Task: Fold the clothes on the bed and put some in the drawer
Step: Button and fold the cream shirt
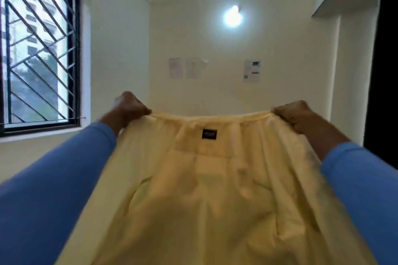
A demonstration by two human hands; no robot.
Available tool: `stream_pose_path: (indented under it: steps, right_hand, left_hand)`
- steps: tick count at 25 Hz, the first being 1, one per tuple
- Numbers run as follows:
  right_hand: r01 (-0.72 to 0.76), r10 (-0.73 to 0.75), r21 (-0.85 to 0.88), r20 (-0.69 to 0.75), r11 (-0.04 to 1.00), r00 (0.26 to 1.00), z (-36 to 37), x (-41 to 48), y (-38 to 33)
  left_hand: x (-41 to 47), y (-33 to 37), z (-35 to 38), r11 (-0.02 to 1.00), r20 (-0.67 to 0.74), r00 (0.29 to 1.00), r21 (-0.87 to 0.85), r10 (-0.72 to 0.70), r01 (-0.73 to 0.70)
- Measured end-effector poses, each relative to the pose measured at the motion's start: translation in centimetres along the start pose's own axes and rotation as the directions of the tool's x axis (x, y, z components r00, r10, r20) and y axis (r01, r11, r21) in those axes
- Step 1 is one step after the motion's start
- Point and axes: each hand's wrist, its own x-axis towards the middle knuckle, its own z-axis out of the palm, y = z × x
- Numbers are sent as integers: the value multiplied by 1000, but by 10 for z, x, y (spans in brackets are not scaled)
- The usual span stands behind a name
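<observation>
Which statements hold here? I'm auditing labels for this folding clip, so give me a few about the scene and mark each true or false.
1. The left hand and right hand each have a grip on the top edge of the yellow garment. True.
2. The yellow garment lies flat on a bed. False: it is held up in the air, and no bed is in view.
3. A dark label sits just below the top edge, about midway between the hands. True.
4. The window is on the person's right. False: it is on their left.
5. The sleeves are red. False: they are blue.
</observation>
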Motion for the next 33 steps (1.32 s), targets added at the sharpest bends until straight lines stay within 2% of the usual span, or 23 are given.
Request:
stream_pose_path:
  steps: [1, 3, 5, 7, 8, 9, 11, 12, 13, 15, 16, 17, 19, 21, 23, 24, 26, 29, 31, 33]
  right_hand:
    - [-34, 34, -12, -40, 999, 999, 25, 9, 19]
    - [-126, 128, 38, -48, 991, 991, 68, 9, 69]
    - [-91, 104, 104, -123, 990, 987, 108, -26, 111]
    - [62, -25, 169, -213, 984, 977, 142, -87, 148]
    - [107, -74, 162, -199, 981, 977, 157, -122, 170]
    - [76, -60, 126, -126, 989, 990, 171, -159, 200]
    - [-174, 175, -23, 51, 985, 983, 194, -227, 277]
    - [-318, 325, -78, 103, 945, 940, 198, -256, 312]
    - [-414, 425, -101, 142, 905, 894, 199, -275, 340]
    - [-466, 473, -82, 165, 881, 866, 196, -293, 378]
    - [-472, 471, -41, 179, 881, 864, 192, -293, 384]
    - [-509, 493, 44, 193, 859, 848, 190, -292, 387]
    - [-622, 564, 259, 266, 739, 782, 190, -283, 381]
    - [-694, 595, 416, 358, 588, 719, 194, -275, 371]
    - [-718, 575, 517, 440, 466, 690, 201, -268, 362]
    - [-721, 561, 534, 463, 442, 686, 205, -266, 360]
    - [-710, 547, 494, 455, 502, 703, 214, -263, 362]
    - [-673, 512, 432, 438, 601, 739, 218, -258, 365]
    - [-673, 529, 429, 416, 603, 740, 216, -256, 367]
    - [-673, 528, 439, 417, 596, 740, 212, -259, 367]
  left_hand:
    - [0, -9, 23, 987, -134, 991, 161, 25, -3]
    - [-19, -29, 68, 957, -238, 967, 289, 90, -18]
    - [-51, -46, 110, 943, -301, 926, 306, 226, -130]
    - [-93, -68, 149, 929, -312, 881, 219, 357, -299]
    - [-122, -85, 173, 903, -227, 879, 205, 420, -378]
    - [-155, -106, 196, 872, -66, 884, 216, 462, -440]
    - [-225, -166, 245, 800, 310, 829, 252, 466, -544]
    - [-259, -196, 263, 819, 442, 807, 232, 392, -525]
    - [-284, -218, 276, 884, 489, 827, 207, 278, -420]
    - [-310, -241, 295, 985, 415, 909, 136, 38, -103]
    - [-313, -241, 301, 993, 347, 932, 81, -106, 83]
    - [-314, -237, 307, 968, 310, 920, 6, -240, 250]
    - [-307, -228, 320, 873, 293, 872, -180, -393, 454]
    - [-306, -220, 331, 819, 282, 868, -306, -408, 485]
    - [-309, -217, 336, 831, 269, 906, -374, -328, 411]
    - [-309, -219, 341, 836, 262, 921, -399, -289, 376]
    - [-305, -225, 345, 823, 264, 932, -449, -249, 347]
    - [-299, -227, 343, 703, 337, 895, -559, -291, 439]
    - [-297, -225, 339, 633, 389, 862, -588, -325, 504]
    - [-298, -222, 337, 615, 438, 844, -585, -308, 528]
